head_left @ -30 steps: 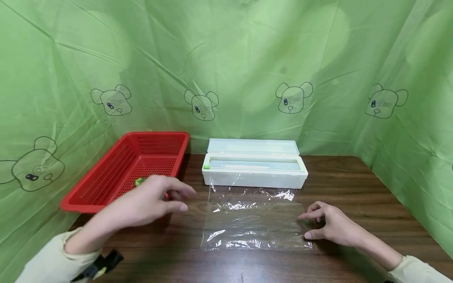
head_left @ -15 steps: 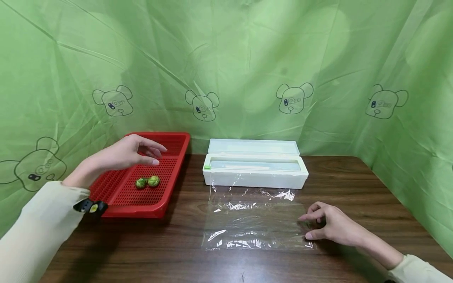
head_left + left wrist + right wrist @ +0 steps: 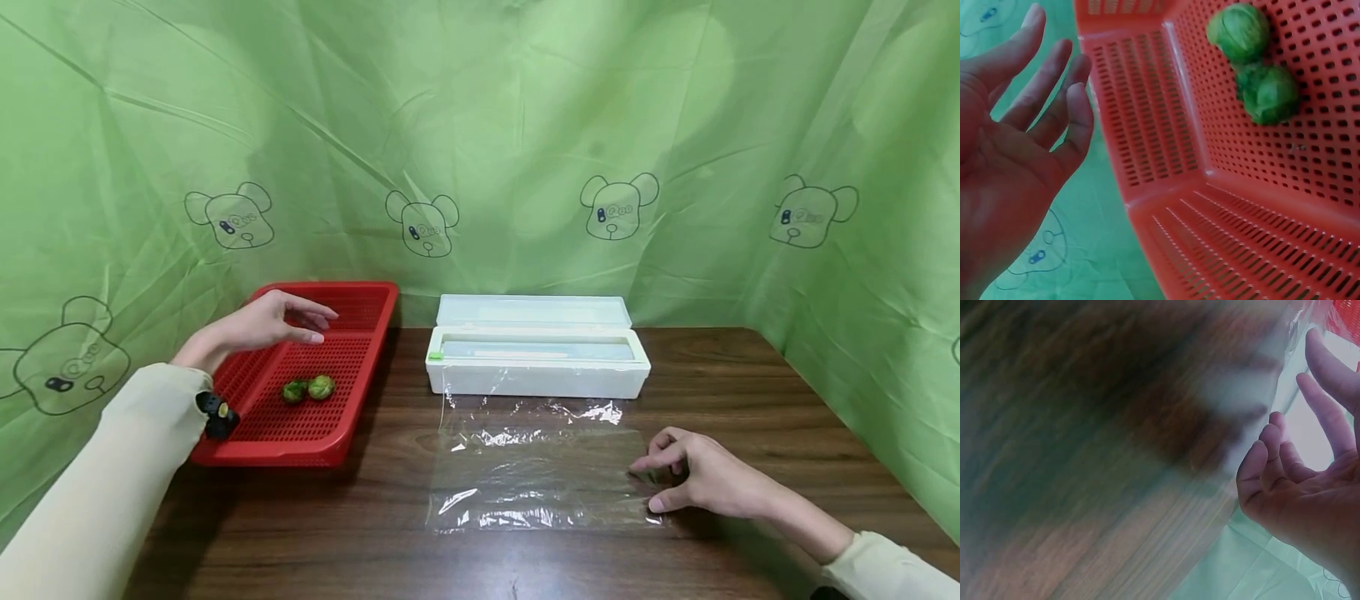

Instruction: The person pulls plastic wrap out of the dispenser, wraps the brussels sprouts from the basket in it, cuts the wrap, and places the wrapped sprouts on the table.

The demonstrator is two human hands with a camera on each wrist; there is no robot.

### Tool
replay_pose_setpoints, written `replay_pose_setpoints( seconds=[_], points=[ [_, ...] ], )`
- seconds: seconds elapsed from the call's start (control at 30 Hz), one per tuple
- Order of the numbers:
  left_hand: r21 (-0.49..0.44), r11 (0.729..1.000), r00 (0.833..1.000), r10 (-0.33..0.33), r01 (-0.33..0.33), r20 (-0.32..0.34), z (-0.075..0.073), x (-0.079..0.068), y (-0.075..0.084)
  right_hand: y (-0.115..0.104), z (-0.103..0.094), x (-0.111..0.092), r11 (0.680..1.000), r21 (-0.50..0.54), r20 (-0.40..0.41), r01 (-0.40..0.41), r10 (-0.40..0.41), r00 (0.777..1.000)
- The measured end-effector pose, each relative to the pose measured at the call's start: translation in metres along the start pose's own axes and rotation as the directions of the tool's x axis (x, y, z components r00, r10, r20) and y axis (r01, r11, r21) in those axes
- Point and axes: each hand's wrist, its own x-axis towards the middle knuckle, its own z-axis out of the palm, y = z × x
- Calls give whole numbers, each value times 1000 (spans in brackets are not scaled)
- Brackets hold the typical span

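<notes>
My left hand (image 3: 270,322) hovers over the red plastic basket (image 3: 369,358), fingers relaxed and apart from the thumb, holding nothing. Two green Brussels sprouts lie side by side on the basket's floor, the right one (image 3: 321,387) lighter than the left one (image 3: 293,392). In the left wrist view, bare space separates the hand (image 3: 1029,131) from both sprouts (image 3: 1270,95). A clear sheet of cling film (image 3: 540,479) lies on the table, drawn out from a white dispenser box (image 3: 540,381). My right hand (image 3: 705,479) rests at the sheet's right edge, its fingers loosely bent with nothing between them.
The dispenser's lid (image 3: 534,312) stands raised at the back, and a small green slider (image 3: 436,357) sits at its left end. Dark wooden table (image 3: 420,567) runs along the front. Green cloth (image 3: 517,125) with bear drawings surrounds the table.
My left hand has moved left and back from the basket's near right side to above its middle, bringing both Brussels sprouts into sight. The right hand and the film have stayed put.
</notes>
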Motion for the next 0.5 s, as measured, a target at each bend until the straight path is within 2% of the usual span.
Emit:
replay_pose_setpoints(
  seconds=[0.13,0.23,0.33,0.5],
  points=[
    [-9,1000,997,-8,9,82,0,4,-13,1,-2,0,999,38,27,-17,16,1000],
    [-24,999,986,-27,32,166,2,7,-22,1,-2,-1,998,49,37,-27,25,999],
    [-20,997,965,-70,77,252,4,10,-29,2,-2,-2,999,39,38,-26,24,999],
    [60,988,920,-156,143,361,8,16,-34,3,-3,-3,999,29,36,-19,18,999]
  ],
)
